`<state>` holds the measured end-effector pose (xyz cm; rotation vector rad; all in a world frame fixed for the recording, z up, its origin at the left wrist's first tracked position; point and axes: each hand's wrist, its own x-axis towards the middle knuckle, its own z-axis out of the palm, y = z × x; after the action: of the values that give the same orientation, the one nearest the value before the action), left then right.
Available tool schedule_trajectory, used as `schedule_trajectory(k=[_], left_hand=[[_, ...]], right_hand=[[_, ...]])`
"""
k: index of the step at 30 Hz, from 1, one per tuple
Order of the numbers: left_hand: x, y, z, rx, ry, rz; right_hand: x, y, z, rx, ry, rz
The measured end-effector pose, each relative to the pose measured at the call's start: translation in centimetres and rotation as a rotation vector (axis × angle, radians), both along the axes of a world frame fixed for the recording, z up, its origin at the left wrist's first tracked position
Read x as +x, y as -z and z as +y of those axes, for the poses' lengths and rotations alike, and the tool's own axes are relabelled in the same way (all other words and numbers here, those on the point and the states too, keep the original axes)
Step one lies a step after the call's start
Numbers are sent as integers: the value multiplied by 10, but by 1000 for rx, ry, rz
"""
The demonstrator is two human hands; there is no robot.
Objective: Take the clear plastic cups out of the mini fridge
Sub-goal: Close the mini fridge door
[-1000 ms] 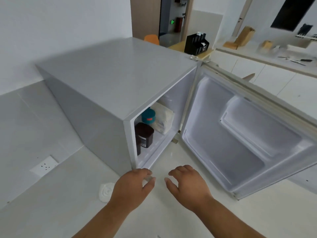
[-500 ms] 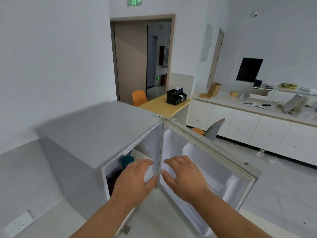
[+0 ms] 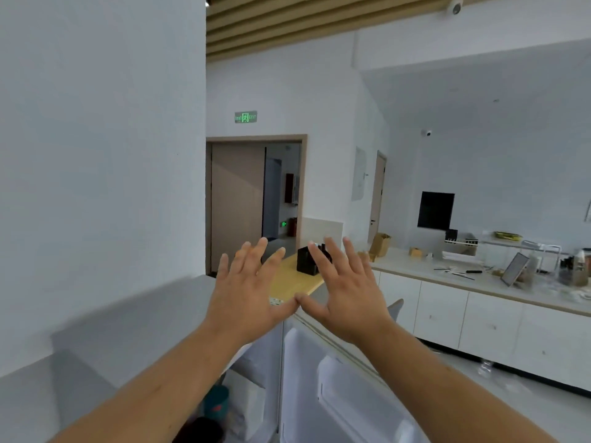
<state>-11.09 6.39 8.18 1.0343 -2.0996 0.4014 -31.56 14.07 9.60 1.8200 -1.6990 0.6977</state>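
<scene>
My left hand (image 3: 248,290) and my right hand (image 3: 343,290) are raised side by side in front of me, palms away, fingers spread, thumbs touching. Neither holds anything. Below them stands the grey mini fridge (image 3: 134,327) with its door (image 3: 339,398) swung open to the right. Inside, at the bottom of the view, I see a teal container (image 3: 216,404), a white packet (image 3: 252,407) and a dark jar (image 3: 200,430). No clear plastic cup is visible in this view.
A white wall (image 3: 96,155) rises at the left. Behind the fridge is a wooden table (image 3: 295,282) with a black organiser (image 3: 308,262). A long counter (image 3: 479,282) with white cabinets and clutter runs along the right. A doorway (image 3: 256,203) opens straight ahead.
The view has tilted up from the fridge interior to the room. Both hands rose from the fridge's front edge to chest height and their fingers spread wide.
</scene>
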Motion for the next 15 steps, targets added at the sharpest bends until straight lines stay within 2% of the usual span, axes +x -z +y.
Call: schedule_trajectory(k=[7,15], left_hand=[[-1,-75,-12,-117,-46,17],[-12,-104,-25,-236,-70,79]], right_hand=[[-10,-73,-1,-119,70,43],[-9,-105,-4,-174,126,101]])
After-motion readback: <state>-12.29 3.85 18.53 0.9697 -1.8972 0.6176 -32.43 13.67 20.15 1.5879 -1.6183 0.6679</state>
